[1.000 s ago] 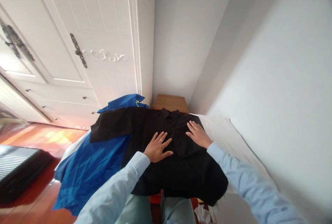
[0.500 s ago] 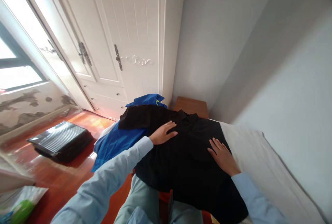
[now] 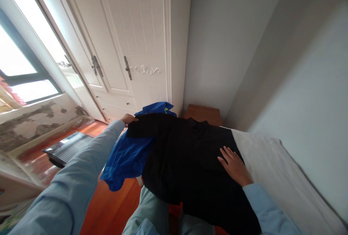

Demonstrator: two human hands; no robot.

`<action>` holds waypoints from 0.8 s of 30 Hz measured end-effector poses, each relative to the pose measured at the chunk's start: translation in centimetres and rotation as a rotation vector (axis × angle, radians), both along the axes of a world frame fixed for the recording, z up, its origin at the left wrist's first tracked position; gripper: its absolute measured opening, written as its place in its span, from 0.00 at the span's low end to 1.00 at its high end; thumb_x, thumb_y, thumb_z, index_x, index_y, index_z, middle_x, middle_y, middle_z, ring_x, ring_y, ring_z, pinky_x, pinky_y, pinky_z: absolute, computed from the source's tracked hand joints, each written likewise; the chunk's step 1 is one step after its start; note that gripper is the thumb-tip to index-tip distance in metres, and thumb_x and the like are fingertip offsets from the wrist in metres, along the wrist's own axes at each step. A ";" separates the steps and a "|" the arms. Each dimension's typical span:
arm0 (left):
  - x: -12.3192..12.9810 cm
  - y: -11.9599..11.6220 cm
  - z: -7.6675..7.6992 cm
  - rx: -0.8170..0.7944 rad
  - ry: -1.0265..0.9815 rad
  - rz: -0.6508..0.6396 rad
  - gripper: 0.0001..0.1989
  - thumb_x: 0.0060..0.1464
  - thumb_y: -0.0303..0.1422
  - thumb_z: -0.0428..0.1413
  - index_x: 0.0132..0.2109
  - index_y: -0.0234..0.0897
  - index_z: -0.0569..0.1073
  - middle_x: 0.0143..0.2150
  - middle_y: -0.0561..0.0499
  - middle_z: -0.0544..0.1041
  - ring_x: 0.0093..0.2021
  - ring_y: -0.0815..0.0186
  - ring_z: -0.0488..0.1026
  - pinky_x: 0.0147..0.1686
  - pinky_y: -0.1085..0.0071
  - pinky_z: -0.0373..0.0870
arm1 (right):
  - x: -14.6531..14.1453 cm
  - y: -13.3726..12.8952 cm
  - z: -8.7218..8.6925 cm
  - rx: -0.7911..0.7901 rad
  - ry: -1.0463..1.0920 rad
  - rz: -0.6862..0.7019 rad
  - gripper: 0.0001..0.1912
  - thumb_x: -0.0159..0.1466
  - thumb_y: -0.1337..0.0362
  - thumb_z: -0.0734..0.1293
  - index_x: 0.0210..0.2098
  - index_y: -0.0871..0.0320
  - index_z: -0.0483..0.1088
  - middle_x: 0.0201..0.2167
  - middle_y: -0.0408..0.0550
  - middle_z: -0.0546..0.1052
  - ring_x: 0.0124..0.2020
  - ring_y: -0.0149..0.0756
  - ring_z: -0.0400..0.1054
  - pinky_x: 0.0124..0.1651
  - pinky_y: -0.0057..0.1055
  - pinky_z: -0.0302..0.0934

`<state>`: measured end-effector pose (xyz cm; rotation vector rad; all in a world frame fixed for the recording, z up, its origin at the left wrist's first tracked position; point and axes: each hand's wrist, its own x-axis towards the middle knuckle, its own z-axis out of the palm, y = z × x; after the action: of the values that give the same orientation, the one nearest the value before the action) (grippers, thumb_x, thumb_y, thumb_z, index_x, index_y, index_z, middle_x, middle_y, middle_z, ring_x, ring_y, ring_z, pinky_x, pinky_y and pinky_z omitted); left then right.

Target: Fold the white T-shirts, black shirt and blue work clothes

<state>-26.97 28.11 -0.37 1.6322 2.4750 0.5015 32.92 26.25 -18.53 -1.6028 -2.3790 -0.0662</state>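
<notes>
A black collared shirt (image 3: 187,166) lies spread out in front of me, its collar at the far side and one short sleeve reaching left. At the end of that sleeve, my left hand (image 3: 129,119) is closed on the edge of the cloth; its fingertips are partly hidden. My right hand (image 3: 234,166) rests flat on the right part of the shirt with the fingers stretched. Under the left sleeve a blue garment (image 3: 127,159) shows, hanging down at the near side and sticking out at the far side.
A white sheet (image 3: 277,169) covers the bed to the right, along the wall. Beyond the collar stands a small wooden table (image 3: 203,113). A white wardrobe (image 3: 146,32) rises behind. On the floor at left is a dark case with a ribbed top (image 3: 72,146), partly behind my left arm.
My left hand has moved left from the shirt's chest to the sleeve end and closed on it. My right hand has stayed in place. The view has turned slightly left.
</notes>
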 end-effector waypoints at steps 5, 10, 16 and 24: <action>0.1 1.6 1.7 0.054 -0.061 0.178 0.09 0.57 0.36 0.59 0.31 0.34 0.75 0.31 0.47 0.79 0.35 0.60 0.78 0.35 0.65 0.73 | 0.0 0.0 0.2 -0.006 0.002 0.009 0.34 0.72 0.47 0.51 0.65 0.63 0.65 0.68 0.60 0.64 0.70 0.52 0.56 0.70 0.53 0.53; 1.1 4.2 4.7 0.268 -0.075 0.211 0.09 0.55 0.37 0.57 0.40 0.39 0.78 0.44 0.43 0.81 0.50 0.52 0.76 0.44 0.65 0.71 | 0.3 0.1 -0.4 0.015 0.016 0.021 0.34 0.72 0.46 0.51 0.65 0.62 0.66 0.68 0.59 0.64 0.70 0.52 0.56 0.70 0.54 0.53; 2.9 6.9 5.6 0.287 -0.201 0.126 0.10 0.50 0.31 0.62 0.42 0.36 0.78 0.42 0.47 0.80 0.46 0.60 0.75 0.44 0.69 0.69 | 0.5 0.2 -0.4 -0.007 0.032 0.018 0.34 0.72 0.45 0.51 0.65 0.63 0.65 0.68 0.60 0.63 0.70 0.51 0.55 0.71 0.55 0.51; 1.7 6.9 4.0 0.043 -0.443 0.203 0.21 0.46 0.47 0.66 0.32 0.31 0.76 0.29 0.41 0.78 0.34 0.55 0.76 0.34 0.61 0.71 | 0.3 0.0 0.2 -0.033 0.036 0.019 0.35 0.72 0.46 0.52 0.65 0.65 0.65 0.68 0.61 0.63 0.70 0.53 0.55 0.71 0.54 0.51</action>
<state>-25.29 35.03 3.61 1.1295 2.3078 0.8429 33.24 26.24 -18.28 -1.5817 -2.3800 0.0052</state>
